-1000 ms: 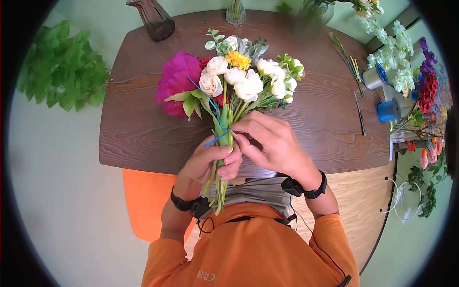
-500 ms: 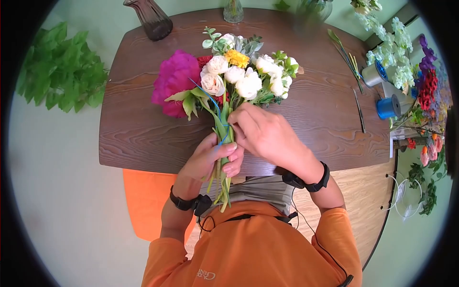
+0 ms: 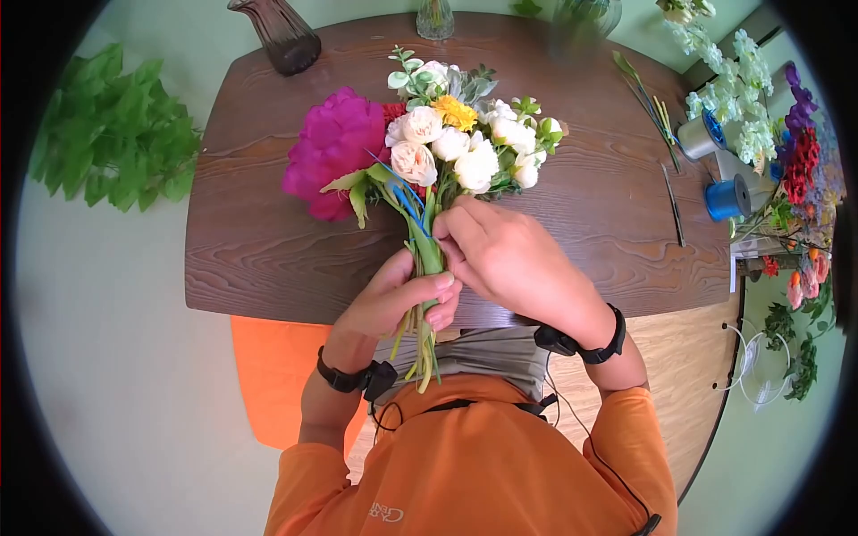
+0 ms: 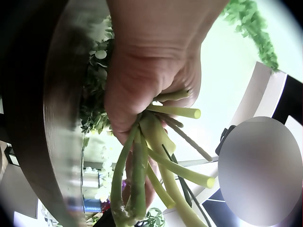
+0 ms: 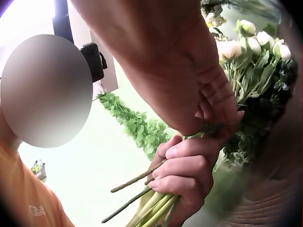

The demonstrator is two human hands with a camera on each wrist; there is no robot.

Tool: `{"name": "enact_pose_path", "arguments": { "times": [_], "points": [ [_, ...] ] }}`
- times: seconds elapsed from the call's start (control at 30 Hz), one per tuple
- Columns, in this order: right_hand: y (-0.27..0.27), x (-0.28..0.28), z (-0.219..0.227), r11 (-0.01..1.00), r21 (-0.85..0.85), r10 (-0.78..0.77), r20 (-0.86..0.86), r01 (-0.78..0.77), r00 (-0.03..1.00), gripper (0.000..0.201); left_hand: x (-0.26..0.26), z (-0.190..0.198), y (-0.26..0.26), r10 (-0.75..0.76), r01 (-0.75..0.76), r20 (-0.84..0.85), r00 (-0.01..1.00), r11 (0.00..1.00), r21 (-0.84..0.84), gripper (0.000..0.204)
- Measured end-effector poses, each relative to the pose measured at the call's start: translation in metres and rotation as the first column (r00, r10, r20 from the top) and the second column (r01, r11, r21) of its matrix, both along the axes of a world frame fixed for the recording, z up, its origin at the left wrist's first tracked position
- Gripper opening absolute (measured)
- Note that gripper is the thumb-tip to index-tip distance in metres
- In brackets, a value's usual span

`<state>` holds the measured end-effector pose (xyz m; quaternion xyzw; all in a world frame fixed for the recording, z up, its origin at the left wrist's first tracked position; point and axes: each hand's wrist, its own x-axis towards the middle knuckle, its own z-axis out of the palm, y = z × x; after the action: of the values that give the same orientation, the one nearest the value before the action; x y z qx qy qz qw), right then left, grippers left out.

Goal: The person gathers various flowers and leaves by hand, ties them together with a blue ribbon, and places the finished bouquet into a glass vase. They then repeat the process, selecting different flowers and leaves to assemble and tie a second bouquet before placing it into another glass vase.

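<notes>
The left hand point(image 3: 393, 299) is wrapped round the green stems point(image 3: 428, 259) of a bouquet, held over the table's near edge. Just above it, the right hand point(image 3: 505, 250) has thumb and forefinger pinched together at the stems; what lies between those fingertips is hidden. A blue ribbon point(image 3: 409, 205) lies around the stems, its ends pointing up toward a large magenta flower point(image 3: 336, 150). White flowers point(image 3: 476, 166) and a yellow one point(image 3: 456, 113) fill the rest. In the left wrist view, cut stem ends point(image 4: 177, 170) stick out below the left hand point(image 4: 147, 85).
On the dark wooden table point(image 3: 268, 241), a purple glass vase point(image 3: 284, 40) and a clear vase point(image 3: 435, 20) stand at the back. Loose stems point(image 3: 657, 112), a white spool point(image 3: 700, 136) and a blue spool point(image 3: 727, 197) lie at the right, with more flowers point(image 3: 798, 170) beyond.
The ribbon's loose end has swung from below the right fingers up beside the other end. The right hand has shifted slightly, and the flower heads have turned a little.
</notes>
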<state>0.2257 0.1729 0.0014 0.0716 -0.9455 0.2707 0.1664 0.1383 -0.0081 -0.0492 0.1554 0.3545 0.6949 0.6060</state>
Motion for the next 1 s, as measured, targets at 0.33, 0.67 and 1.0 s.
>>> {"name": "enact_pose_path", "arguments": {
  "times": [0.33,0.67,1.0],
  "points": [
    [0.017,-0.004,-0.004,0.972,-0.204,0.130,0.074,-0.113,0.989,0.022,-0.002,0.009,-0.003,0.000,0.000,0.063,0.998,1.000,0.006,0.031],
    [0.015,-0.001,-0.007,0.961,-0.252,0.113,-0.016,-0.113,0.994,0.022,-0.003,0.009,-0.002,-0.020,0.022,0.055,0.998,0.999,-0.030,0.037],
    [0.005,-0.005,-0.007,0.993,0.104,0.070,-0.102,-0.059,0.992,0.016,-0.010,-0.003,-0.001,-0.009,0.007,-0.081,0.997,1.000,-0.024,0.028]
  ]
}}
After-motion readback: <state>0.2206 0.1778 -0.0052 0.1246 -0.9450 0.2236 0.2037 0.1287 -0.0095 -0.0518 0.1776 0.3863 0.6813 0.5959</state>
